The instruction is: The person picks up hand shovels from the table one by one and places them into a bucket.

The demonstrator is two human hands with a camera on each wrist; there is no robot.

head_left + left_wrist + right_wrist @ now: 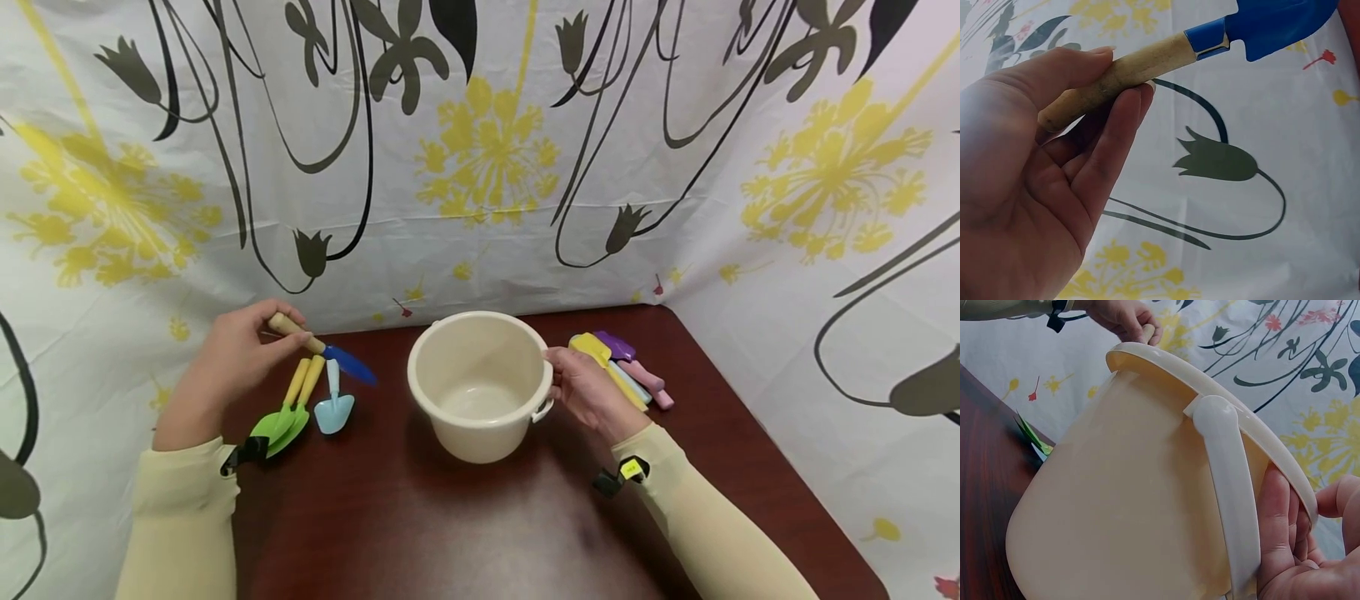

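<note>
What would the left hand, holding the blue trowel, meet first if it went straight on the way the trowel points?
With the blue trowel leading, the left hand would probably first meet the left side of the cream bucket, though relative height is unclear, so it might pass above.

The head view is bright and fairly even — a pale sheen glosses the counter (450, 537), and soft shadow falls around the bucket (480, 437). Both wrist views look dimmer and greyer, with hazy glare washing over part of the left hand (1029, 194).
</note>
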